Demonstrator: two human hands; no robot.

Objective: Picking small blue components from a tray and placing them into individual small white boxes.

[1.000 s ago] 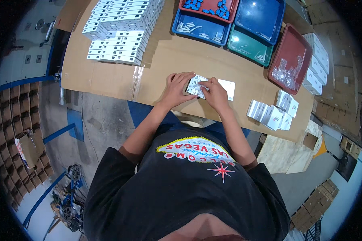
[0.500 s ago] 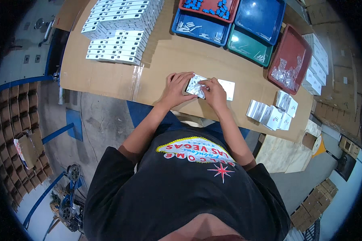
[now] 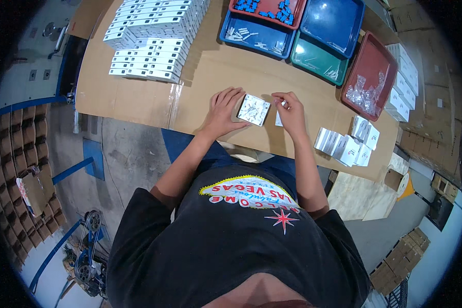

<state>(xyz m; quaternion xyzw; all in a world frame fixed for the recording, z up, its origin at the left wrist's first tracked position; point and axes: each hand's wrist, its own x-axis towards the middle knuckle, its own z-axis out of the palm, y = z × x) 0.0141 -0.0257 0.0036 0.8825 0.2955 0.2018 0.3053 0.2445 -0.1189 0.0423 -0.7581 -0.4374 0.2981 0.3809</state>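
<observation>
A small square white box point(image 3: 253, 110) lies on the cardboard-covered table in front of me, its face showing grey, wrinkled-looking marks that I cannot make out. My left hand point(image 3: 224, 114) grips it from the left, fingers at the far corner and thumb at the near corner. Just right of the box, my right hand point(image 3: 291, 113) is closed, with fingertips pinched at the upper edge of a white card point(image 3: 278, 120). Most of that card is hidden under the hand.
Stacked white boxes point(image 3: 151, 51) stand at the far left. At the back are blue point(image 3: 259, 41), green point(image 3: 318, 59) and red point(image 3: 351, 100) trays with small parts and clear bags. More small white boxes point(image 3: 346, 146) sit at right, near the table's edge.
My right hand has left the white box and moved right, onto the white card. The box's face is now uncovered. My left hand has stayed in place.
</observation>
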